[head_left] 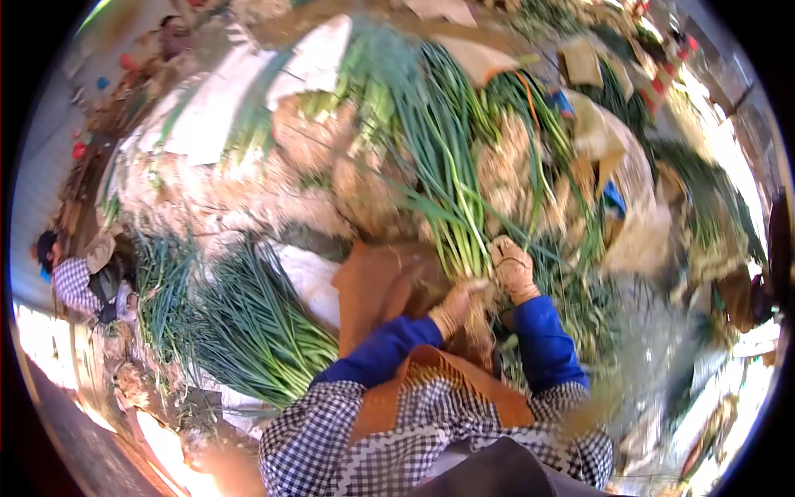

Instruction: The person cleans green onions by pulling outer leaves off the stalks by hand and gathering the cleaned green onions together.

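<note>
A bunch of long green onions (454, 199) stretches forward from my hands, its green tops pointing away and its pale root ends toward my body. My left hand (453, 308) is closed round the root end at the lower left of the bunch. Just right of the white stems, my right hand (513, 269) is bent, with its fingers folded near the stalks; what it grips is too small to make out. Pale stringy roots (479, 327) hang below and between my hands. Under the bunch lies brown apron cloth (377, 282).
A big pile of green onions (248, 319) lies at my left. Bundles with tan roots (356, 195) are heaped ahead. Loose green leaves (571, 311) are scattered at my right. A person in a checked top (73, 284) is at the far left.
</note>
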Demonstrator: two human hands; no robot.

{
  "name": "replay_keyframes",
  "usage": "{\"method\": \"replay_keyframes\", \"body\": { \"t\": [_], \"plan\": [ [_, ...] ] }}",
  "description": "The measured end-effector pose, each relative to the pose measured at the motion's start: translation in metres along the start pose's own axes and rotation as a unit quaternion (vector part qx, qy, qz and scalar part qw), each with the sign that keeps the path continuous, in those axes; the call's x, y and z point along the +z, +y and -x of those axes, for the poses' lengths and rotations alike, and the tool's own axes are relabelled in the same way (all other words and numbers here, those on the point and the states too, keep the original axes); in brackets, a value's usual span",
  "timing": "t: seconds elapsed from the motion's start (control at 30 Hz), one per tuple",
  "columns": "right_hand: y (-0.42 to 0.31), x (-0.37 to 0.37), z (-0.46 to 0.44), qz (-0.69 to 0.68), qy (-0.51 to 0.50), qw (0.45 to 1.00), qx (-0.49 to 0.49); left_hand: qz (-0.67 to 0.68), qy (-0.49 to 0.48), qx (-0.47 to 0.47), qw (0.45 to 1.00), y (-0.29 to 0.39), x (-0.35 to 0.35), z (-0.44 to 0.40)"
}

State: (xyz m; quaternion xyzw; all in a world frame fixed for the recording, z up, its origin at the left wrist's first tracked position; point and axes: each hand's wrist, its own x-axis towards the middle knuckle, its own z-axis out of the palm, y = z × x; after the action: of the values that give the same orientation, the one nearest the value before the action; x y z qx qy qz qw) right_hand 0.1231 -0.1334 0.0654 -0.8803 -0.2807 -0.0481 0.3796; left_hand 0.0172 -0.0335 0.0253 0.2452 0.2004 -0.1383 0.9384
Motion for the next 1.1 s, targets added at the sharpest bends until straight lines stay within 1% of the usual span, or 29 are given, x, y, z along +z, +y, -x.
{"method": "replay_keyframes", "body": {
  "t": [0.03, 0.07, 0.1, 0.17, 0.23, 0.27, 0.3, 0.33, 0.37, 0.4, 0.43, 0.47, 0.5, 0.57, 0.6, 0.63, 0.7, 0.73, 0.77, 0.8, 0.83, 0.87, 0.9, 0.93, 0.97, 1.0, 1.03, 1.07, 1.1],
  "plan": [
    [-0.001, -0.016, 0.013, 0.039, 0.005, 0.999, -0.021, -0.023, -0.02, 0.024, 0.999, 0.004, 0.005, 0.001],
    [0.011, -0.025, 0.03, 0.036, 0.012, 0.999, 0.017, 0.024, -0.106, 0.057, 0.992, -0.004, -0.009, -0.011],
    [0.028, -0.043, 0.044, 0.033, 0.023, 0.998, 0.05, 0.031, -0.071, 0.024, 0.997, -0.014, -0.035, -0.034],
    [0.114, -0.068, 0.094, -0.023, 0.153, 0.986, 0.055, 0.023, -0.079, 0.089, 0.993, 0.005, -0.01, -0.012],
    [0.168, -0.125, 0.138, 0.152, 0.133, 0.958, 0.204, 0.052, -0.048, 0.095, 0.993, 0.008, -0.014, -0.015],
    [0.173, -0.145, 0.157, 0.31, 0.0, 0.902, 0.3, 0.038, -0.042, 0.101, 0.993, 0.011, -0.006, -0.009],
    [0.179, -0.163, 0.17, 0.451, -0.133, 0.798, 0.378, 0.024, -0.037, 0.11, 0.993, 0.015, 0.003, -0.003],
    [0.142, -0.165, 0.153, 0.41, -0.12, 0.806, 0.41, 0.024, -0.039, 0.11, 0.993, 0.015, 0.004, -0.008],
    [0.13, -0.152, 0.148, 0.346, -0.041, 0.884, 0.311, 0.031, -0.052, 0.102, 0.993, 0.013, 0.001, -0.011],
    [0.11, -0.127, 0.136, 0.139, 0.059, 0.962, 0.228, 0.037, -0.063, 0.092, 0.993, 0.01, -0.002, -0.01],
    [0.077, -0.099, 0.114, 0.088, 0.045, 0.959, 0.264, 0.05, -0.126, 0.066, 0.989, 0.014, -0.001, -0.007],
    [0.055, -0.074, 0.092, -0.13, 0.0, 0.951, 0.28, 0.07, -0.139, 0.049, 0.987, 0.012, -0.005, -0.01],
    [0.037, -0.054, 0.074, -0.343, -0.047, 0.897, 0.274, 0.088, -0.152, 0.039, 0.984, 0.01, -0.013, -0.017],
    [-0.001, -0.041, 0.036, -0.466, -0.084, 0.827, 0.303, 0.04, -0.123, 0.021, 0.991, 0.008, -0.03, -0.025],
    [-0.005, -0.029, 0.025, -0.461, -0.048, 0.848, 0.258, 0.092, -0.104, 0.0, 0.99, 0.01, -0.024, -0.018],
    [-0.002, -0.02, 0.016, -0.455, -0.054, 0.86, 0.226, 0.011, -0.175, 0.076, 0.981, 0.021, -0.012, -0.007],
    [0.016, 0.006, 0.009, -0.408, -0.078, 0.882, 0.222, 0.06, -0.161, 0.064, 0.983, 0.018, -0.022, -0.008],
    [0.0, -0.002, 0.004, -0.305, -0.11, 0.921, 0.216, 0.093, -0.194, 0.036, 0.976, 0.02, -0.022, -0.005],
    [-0.019, -0.012, 0.003, -0.197, -0.136, 0.947, 0.213, 0.072, -0.166, 0.07, 0.981, 0.015, -0.025, -0.011],
    [0.0, -0.001, 0.006, -0.157, -0.154, 0.965, 0.14, 0.084, -0.203, 0.055, 0.974, 0.011, -0.031, -0.015],
    [0.012, 0.006, 0.007, -0.14, -0.11, 0.983, 0.048, 0.096, -0.24, 0.038, 0.965, 0.013, -0.021, -0.009],
    [0.011, 0.001, 0.002, -0.287, -0.106, 0.947, 0.098, 0.093, -0.242, 0.04, 0.965, 0.018, -0.011, -0.002],
    [0.012, -0.005, -0.002, -0.427, -0.099, 0.886, 0.148, 0.121, -0.219, -0.006, 0.968, 0.024, -0.002, 0.007],
    [0.013, -0.02, -0.015, -0.465, -0.103, 0.864, 0.163, 0.147, -0.194, -0.052, 0.969, 0.03, 0.006, 0.014],
    [-0.007, -0.046, -0.028, -0.481, -0.042, 0.831, 0.275, 0.145, -0.192, -0.054, 0.969, 0.034, 0.011, 0.019],
    [-0.002, -0.062, -0.04, -0.416, -0.044, 0.876, 0.241, 0.162, -0.234, -0.061, 0.957, 0.036, 0.015, 0.023],
    [0.043, -0.059, -0.051, -0.511, 0.081, 0.819, 0.248, 0.18, -0.275, -0.067, 0.942, 0.039, 0.017, 0.024],
    [0.076, -0.07, -0.064, -0.467, 0.12, 0.848, 0.222, 0.157, -0.289, -0.075, 0.941, 0.04, 0.008, 0.023],
    [0.125, -0.079, -0.075, -0.436, 0.218, 0.854, 0.183, 0.129, -0.265, -0.067, 0.953, 0.054, 0.024, 0.045]
  ]
}}
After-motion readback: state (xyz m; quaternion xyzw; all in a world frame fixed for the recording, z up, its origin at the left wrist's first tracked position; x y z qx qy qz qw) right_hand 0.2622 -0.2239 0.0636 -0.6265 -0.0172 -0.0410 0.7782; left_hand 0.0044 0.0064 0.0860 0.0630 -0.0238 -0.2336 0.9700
